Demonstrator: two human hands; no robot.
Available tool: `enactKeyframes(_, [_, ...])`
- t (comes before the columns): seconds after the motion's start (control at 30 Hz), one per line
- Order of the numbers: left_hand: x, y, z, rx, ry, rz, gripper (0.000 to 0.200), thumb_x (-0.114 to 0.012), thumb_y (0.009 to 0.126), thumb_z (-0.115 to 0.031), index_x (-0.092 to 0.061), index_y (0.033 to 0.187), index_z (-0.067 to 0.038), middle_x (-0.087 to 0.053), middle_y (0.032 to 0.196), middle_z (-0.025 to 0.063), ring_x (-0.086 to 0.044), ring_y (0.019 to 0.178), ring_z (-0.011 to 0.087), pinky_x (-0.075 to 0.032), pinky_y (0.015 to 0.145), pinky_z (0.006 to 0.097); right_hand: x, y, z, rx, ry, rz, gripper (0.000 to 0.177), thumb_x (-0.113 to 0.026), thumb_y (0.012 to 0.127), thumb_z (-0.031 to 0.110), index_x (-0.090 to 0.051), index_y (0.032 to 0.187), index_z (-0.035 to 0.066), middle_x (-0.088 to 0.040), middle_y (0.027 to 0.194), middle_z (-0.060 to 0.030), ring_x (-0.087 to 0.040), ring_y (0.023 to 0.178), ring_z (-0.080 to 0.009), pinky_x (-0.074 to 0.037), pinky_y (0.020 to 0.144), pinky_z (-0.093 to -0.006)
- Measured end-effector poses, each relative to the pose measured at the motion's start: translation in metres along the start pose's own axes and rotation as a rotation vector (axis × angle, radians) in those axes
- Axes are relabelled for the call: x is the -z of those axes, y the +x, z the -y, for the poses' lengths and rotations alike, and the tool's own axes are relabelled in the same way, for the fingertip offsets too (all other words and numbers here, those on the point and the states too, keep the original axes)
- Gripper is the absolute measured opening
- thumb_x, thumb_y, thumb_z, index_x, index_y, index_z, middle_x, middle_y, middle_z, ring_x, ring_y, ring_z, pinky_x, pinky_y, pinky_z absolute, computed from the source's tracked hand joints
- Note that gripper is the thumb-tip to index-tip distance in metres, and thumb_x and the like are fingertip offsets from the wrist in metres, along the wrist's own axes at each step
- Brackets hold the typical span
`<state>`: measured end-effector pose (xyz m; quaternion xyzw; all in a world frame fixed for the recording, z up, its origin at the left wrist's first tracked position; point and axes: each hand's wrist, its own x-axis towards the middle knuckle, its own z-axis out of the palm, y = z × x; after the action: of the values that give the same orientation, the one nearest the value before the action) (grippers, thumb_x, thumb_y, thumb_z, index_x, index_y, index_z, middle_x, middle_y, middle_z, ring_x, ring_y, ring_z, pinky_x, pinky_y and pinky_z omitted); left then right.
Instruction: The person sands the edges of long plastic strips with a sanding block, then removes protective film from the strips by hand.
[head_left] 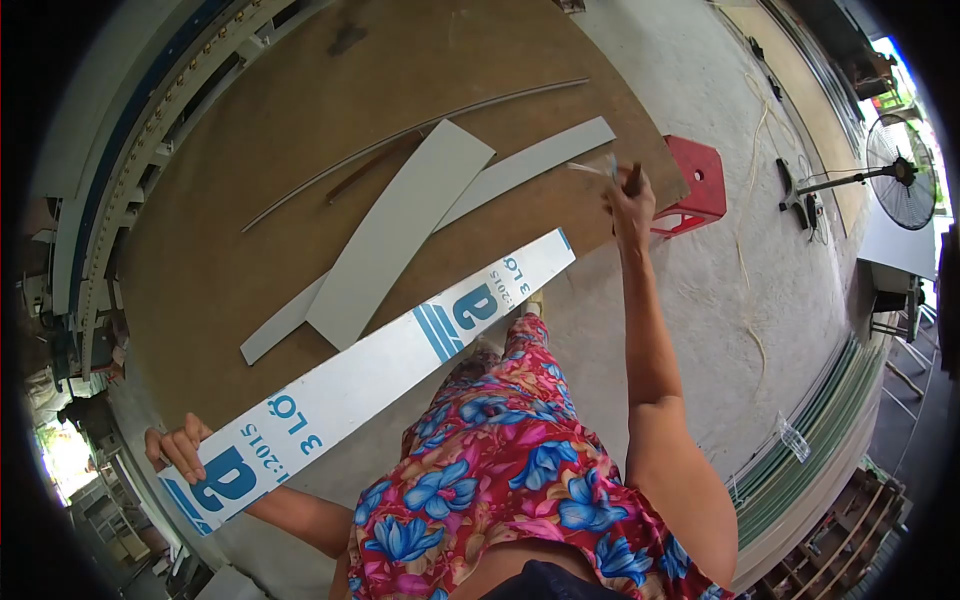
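Observation:
My left hand [182,448] grips the near left end of a long white board [370,385] with blue print, its fingers over the top face. The board slants up to the right, its far end over the brown table's edge. My right hand [632,205] is raised past that end, closed round something small and dark, with a thin pale strip by the fingers; I cannot make out what it is. Beyond the board, a wide pale strip [400,235] lies across a narrower pale strip [530,170] on the table.
The brown table [210,200] bears a long thin rod [420,128]. A red stool [705,180] stands at its right edge. Farther right are a black fan [902,170], a cord on the floor and stacked long green-edged sheets [810,440]. A machine [150,130] runs along the left.

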<state>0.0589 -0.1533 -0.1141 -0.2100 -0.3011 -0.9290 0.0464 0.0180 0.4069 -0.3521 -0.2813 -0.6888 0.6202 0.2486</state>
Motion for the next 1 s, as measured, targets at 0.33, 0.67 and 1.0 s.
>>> enactKeyframes(0.33, [0.026,-0.017,-0.003,-0.049,0.008,-0.114,0.029,-0.026,0.101,-0.023,-0.044,0.086,-0.005,-0.041,0.044,0.0018,-0.033,0.036,0.0089,-0.029,0.062,0.0273,-0.008,-0.152,-0.149,-0.996,0.313,0.091,0.026,-0.071,0.081,0.031,-0.052,0.082,0.014,-0.050,0.057,-0.0004,-0.047,0.042,-0.0097,-0.032,0.035,-0.0205])
enactKeyframes(0.67, [0.048,-0.040,0.000,-0.104,-0.017,-0.195,0.033,-0.022,0.101,-0.027,-0.045,0.090,-0.006,-0.042,0.048,0.0002,-0.032,0.040,0.0073,-0.029,0.060,0.0257,-0.042,-0.159,-0.142,-1.124,0.628,0.003,0.026,-0.073,0.080,0.027,-0.050,0.085,0.016,-0.051,0.060,0.0008,-0.044,0.043,-0.0079,-0.034,0.036,-0.0182])
enactKeyframes(1.0, [0.207,-0.155,0.019,0.273,-0.112,-0.647,0.044,-0.044,0.094,-0.040,-0.052,0.123,-0.008,-0.059,0.094,0.0064,-0.057,0.093,0.0207,-0.040,0.093,0.0391,-0.043,-0.048,-0.019,-0.571,0.970,0.098,0.041,-0.060,0.089,0.023,-0.047,0.123,0.004,-0.059,0.115,-0.0089,-0.059,0.103,-0.0262,-0.051,0.085,-0.0429])
